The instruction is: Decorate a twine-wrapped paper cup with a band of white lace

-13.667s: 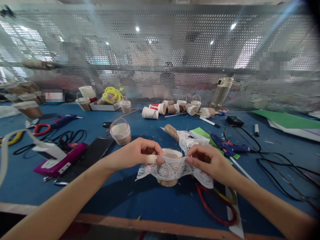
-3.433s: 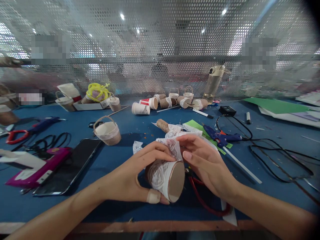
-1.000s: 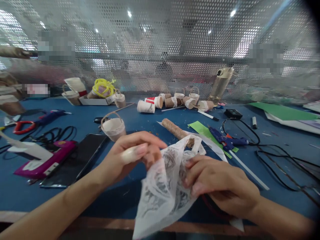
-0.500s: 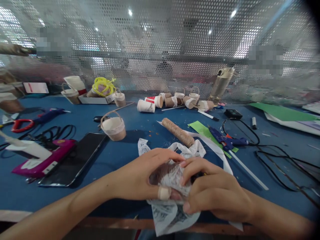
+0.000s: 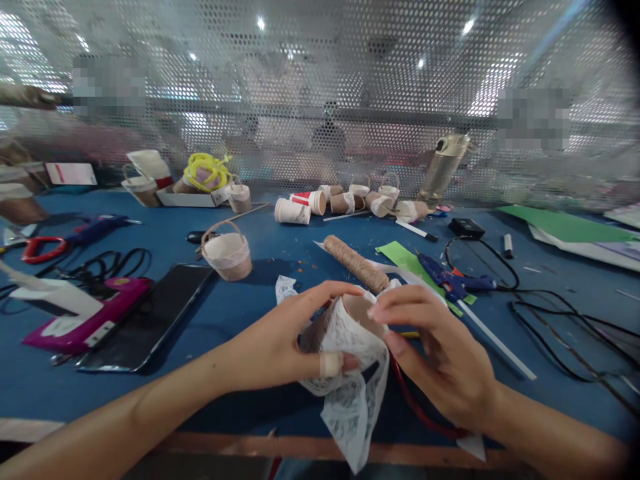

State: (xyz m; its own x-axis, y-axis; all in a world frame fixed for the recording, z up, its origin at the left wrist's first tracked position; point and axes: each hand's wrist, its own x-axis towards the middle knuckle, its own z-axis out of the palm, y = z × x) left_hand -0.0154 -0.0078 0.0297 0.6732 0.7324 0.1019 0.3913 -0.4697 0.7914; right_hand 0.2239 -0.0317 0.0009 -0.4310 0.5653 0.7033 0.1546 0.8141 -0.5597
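A small brown paper cup (image 5: 356,313) is held tilted above the blue table (image 5: 260,267), with white lace (image 5: 350,393) draped round it and hanging down. My left hand (image 5: 280,340) wraps the cup's left side; its bandaged thumb presses the lace against the cup. My right hand (image 5: 440,353) pinches the cup's rim and the lace from the right. A spool of brown twine (image 5: 355,263) lies just beyond the cup.
A finished cup basket (image 5: 227,252) stands at centre left beside a black phone (image 5: 150,313) and a pink device (image 5: 85,320). A blue glue gun (image 5: 450,280), green paper (image 5: 405,260) and black cables (image 5: 560,320) lie right. Several cups (image 5: 350,203) sit by the mesh screen.
Both hands have turned the cup so its open mouth shows upward. The lace, bunched over it half a second ago, now hangs below the cup.
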